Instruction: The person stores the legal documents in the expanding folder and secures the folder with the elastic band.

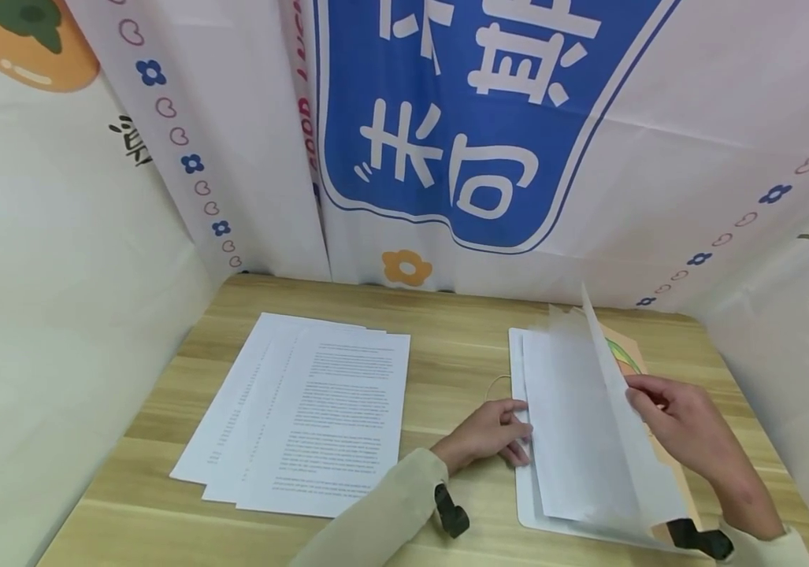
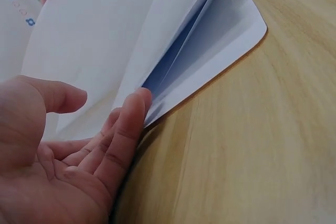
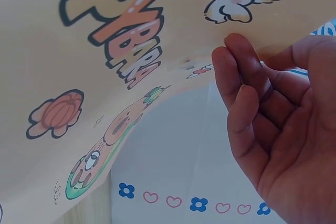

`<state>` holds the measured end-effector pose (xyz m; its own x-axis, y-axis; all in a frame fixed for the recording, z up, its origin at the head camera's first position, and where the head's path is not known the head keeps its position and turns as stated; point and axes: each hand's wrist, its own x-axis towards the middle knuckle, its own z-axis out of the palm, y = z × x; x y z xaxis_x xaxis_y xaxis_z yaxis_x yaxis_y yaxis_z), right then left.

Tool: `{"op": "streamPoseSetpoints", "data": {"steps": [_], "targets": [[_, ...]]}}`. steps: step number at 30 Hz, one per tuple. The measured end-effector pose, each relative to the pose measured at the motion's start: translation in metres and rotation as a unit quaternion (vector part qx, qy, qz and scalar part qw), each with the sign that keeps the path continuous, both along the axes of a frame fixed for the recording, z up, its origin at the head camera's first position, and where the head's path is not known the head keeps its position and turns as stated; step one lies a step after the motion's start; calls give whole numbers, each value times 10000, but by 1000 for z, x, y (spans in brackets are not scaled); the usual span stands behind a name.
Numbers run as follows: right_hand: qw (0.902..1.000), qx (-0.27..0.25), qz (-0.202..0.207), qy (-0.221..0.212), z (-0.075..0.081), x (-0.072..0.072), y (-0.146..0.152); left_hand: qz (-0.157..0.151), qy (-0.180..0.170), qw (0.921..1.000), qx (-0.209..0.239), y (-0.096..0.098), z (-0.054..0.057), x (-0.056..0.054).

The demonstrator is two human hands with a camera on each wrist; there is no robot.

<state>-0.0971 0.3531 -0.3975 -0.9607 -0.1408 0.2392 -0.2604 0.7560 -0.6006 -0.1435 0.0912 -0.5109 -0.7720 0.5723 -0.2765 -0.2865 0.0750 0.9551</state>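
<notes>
A cardboard file folder point(image 1: 526, 512) with a white inside lies partly opened on the right of the table. White sheets point(image 1: 560, 472) lie within it, under a lifted translucent leaf. My right hand point(image 1: 688, 417) pinches the edge of the raised cover between thumb and fingers. Cartoon animals and colourful lettering decorate the cover point(image 3: 173, 35) on its outer face. My left hand point(image 1: 496, 431) touches the folder's left edge; the left wrist view shows its fingertips point(image 2: 137, 100) against that edge, thumb held apart.
Several printed sheets point(image 1: 347, 417) overlap in a fanned stack on the left of the wooden table point(image 1: 461, 339). A thin cord loop point(image 1: 496, 382) sticks out from the folder's left side. Patterned cloth point(image 1: 262, 197) hangs behind and along both sides.
</notes>
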Motion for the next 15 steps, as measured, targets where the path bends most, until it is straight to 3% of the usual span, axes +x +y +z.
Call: {"op": "streamPoseSetpoints", "data": {"steps": [10,12,15], "targets": [[9999,89,40,129,-6,-2,0,-168,810,9954,-484,-28,12,5],[9999,64,46,120,-6,-2,0,-99,1108,9909,-754,-39,15,6],[9999,52,42,95,-7,-3,0,35,1693,9782,-1201,-58,22,6]]}}
